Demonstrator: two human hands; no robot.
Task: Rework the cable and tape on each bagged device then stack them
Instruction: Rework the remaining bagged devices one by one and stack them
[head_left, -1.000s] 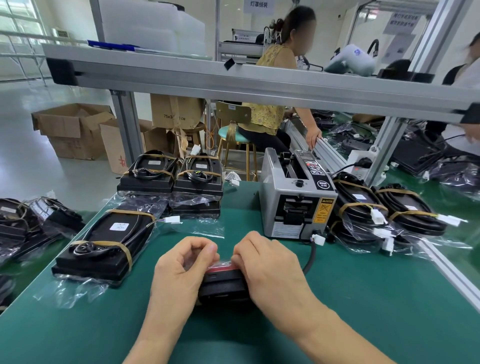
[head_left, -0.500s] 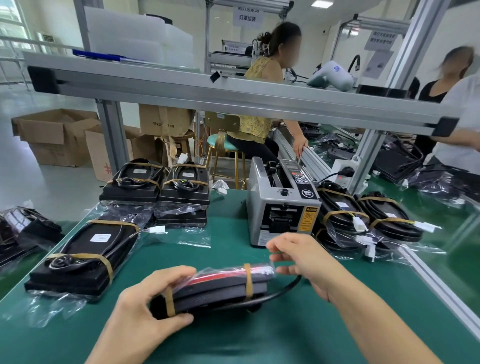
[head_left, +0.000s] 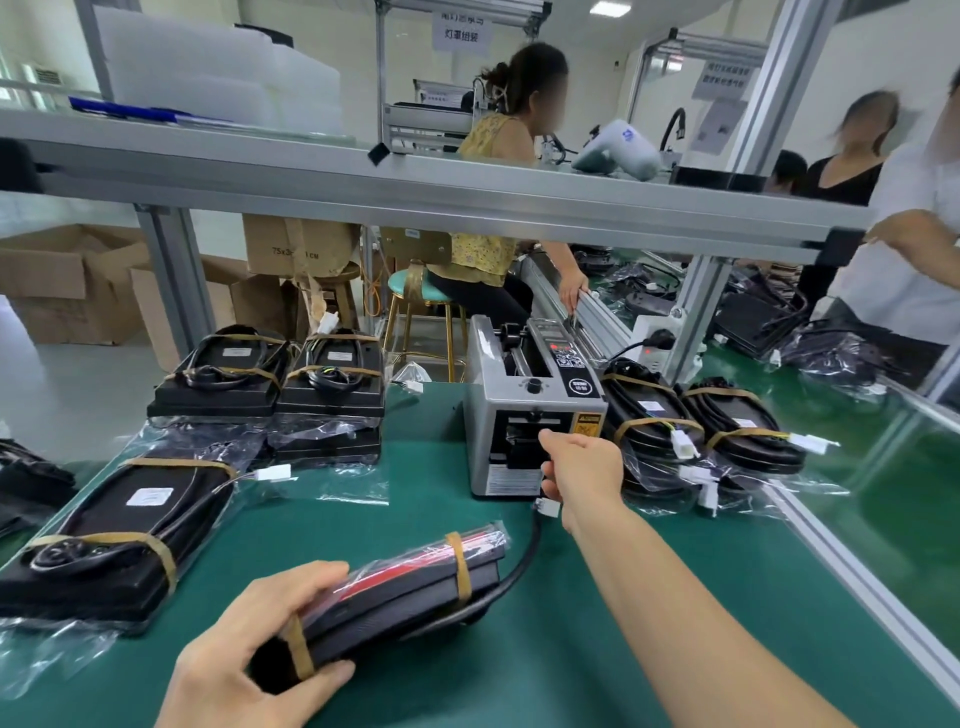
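My left hand (head_left: 249, 660) grips the near end of a black bagged device (head_left: 410, 592), which sits tilted on the green table (head_left: 597, 649). Two tan tape bands wrap the device. Its black cable (head_left: 524, 556) curves off the right end up to a white connector (head_left: 548, 506). My right hand (head_left: 582, 467) reaches forward to the outlet of the grey tape dispenser (head_left: 524, 415). Its fingertips are at the slot, hidden behind the hand. No tape is visible in it.
Taped devices are stacked at the back left (head_left: 270, 379) and one lies at the left (head_left: 119, 540). More bagged devices (head_left: 701, 431) lie right of the dispenser. An aluminium shelf rail (head_left: 415, 197) crosses overhead. People work beyond the table.
My right hand let go of the device and moved forward to the dispenser outlet. The device passed to my left hand alone and tilted, showing its taped side.
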